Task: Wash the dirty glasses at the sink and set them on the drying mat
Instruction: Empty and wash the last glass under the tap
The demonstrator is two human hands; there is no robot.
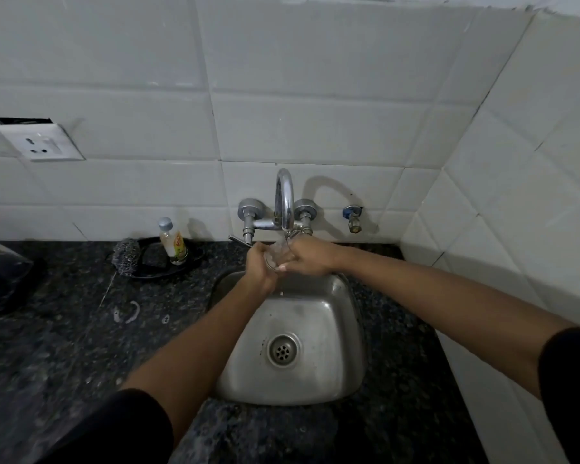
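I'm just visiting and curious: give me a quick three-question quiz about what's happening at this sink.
1. True or false: the glass is held under the tap.
2. Which hands hold the glass? A) left hand only B) right hand only C) both
3. Fill in: the small bottle stands on the counter to the ____ of the sink.

Key: 1 true; 2 C; 3 left.

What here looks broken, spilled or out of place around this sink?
The white wall socket on the left hangs tilted, with a dark gap above it as if pulled from the tiles. Small pale splashes lie on the dark speckled stone counter left of the steel sink. Nothing else stands out.
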